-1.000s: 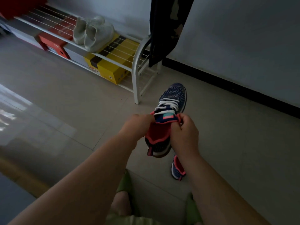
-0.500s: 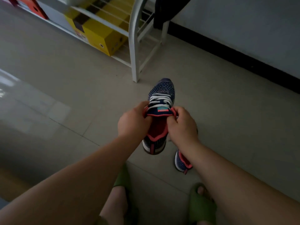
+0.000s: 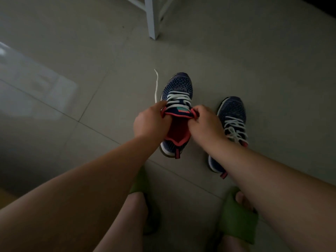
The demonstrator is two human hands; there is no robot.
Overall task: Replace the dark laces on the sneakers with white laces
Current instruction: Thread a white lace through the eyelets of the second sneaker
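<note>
A navy knit sneaker (image 3: 179,86) with a red lining and white laces sits between my hands, toe pointing away. My left hand (image 3: 151,120) grips the left side of its collar, and my right hand (image 3: 205,124) pinches the right side by the tongue. A loose white lace end (image 3: 156,84) trails up and away on the left of the toe. The second navy sneaker (image 3: 231,113), also with white laces, lies on the floor to the right, partly behind my right forearm.
The grey tiled floor (image 3: 91,70) spreads all round. A white rack leg (image 3: 151,17) stands at the top centre. My feet in green slippers (image 3: 238,215) are at the bottom, close below the sneakers.
The view has tilted down, so the rack and boxes have left the frame. The second sneaker now shows fully at the right. A white lace end has come into view left of the toe.
</note>
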